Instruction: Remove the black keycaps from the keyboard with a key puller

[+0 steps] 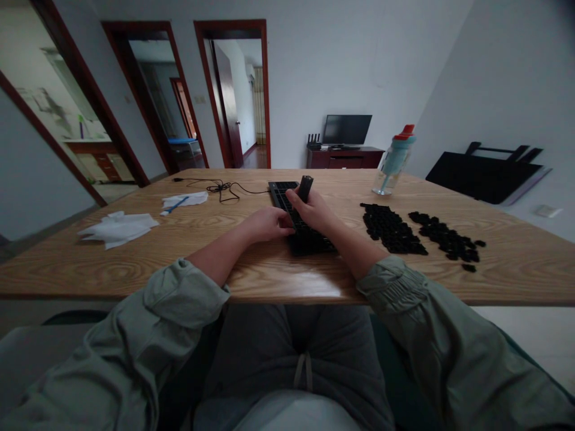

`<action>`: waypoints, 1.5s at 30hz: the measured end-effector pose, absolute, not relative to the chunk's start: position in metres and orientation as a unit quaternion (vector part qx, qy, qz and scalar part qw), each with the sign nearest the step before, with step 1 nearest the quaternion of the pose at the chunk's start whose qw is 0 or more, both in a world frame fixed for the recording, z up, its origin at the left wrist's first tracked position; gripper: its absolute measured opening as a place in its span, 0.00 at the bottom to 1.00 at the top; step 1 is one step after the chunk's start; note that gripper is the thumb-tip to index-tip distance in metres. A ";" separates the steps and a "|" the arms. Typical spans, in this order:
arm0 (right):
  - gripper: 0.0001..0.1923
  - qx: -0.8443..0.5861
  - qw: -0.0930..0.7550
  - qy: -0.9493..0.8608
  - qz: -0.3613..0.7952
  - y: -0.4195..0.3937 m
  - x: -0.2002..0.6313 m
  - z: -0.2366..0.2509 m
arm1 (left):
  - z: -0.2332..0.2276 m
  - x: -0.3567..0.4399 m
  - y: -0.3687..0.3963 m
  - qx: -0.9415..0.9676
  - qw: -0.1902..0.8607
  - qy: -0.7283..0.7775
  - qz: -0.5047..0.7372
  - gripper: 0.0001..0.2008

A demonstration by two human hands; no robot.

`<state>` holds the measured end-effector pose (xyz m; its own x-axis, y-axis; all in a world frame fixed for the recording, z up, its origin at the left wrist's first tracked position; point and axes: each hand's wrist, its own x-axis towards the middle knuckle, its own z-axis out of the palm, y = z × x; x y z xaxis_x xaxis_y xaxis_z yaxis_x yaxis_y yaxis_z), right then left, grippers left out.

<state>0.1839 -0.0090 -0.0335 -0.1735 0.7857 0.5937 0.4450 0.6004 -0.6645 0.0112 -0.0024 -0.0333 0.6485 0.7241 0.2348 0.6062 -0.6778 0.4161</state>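
In the head view, a dark upright stick-like object (306,189) is grasped in the closed right hand (313,209), and its top is seen above the thumb. By the left hand (266,224) the left edge of the black keyboard (311,243) is touched with bent fingers – whether it is gripped cannot be told. The keyboard is laid on the wooden table (242,281), between small black pieces (390,228) at right and a loosely coiled cable (221,187) at left – its middle is partly hidden.
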 end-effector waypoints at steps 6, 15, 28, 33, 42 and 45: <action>0.24 -0.390 0.445 -0.787 0.173 -0.012 0.189 -0.025 | -0.032 0.013 -0.003 0.896 0.164 0.370 0.182 0.10; 0.25 -0.374 0.433 -0.798 0.190 -0.014 0.182 -0.021 | -0.033 0.015 -0.002 0.908 0.149 0.353 0.168 0.14; 0.15 -0.250 0.623 -0.582 0.458 -0.018 0.158 -0.015 | -0.033 0.010 0.003 0.897 0.227 0.338 0.170 0.12; 0.15 -0.247 0.640 -0.535 0.492 -0.019 0.160 -0.017 | -0.036 0.007 0.006 0.896 0.229 0.329 0.191 0.18; 0.11 -0.281 0.730 -0.405 0.474 0.000 0.171 -0.028 | -0.035 0.003 0.006 0.895 0.193 0.343 0.212 0.16; 0.10 -0.258 0.737 -0.425 0.459 -0.005 0.171 -0.029 | -0.034 0.003 0.003 0.895 0.193 0.344 0.207 0.14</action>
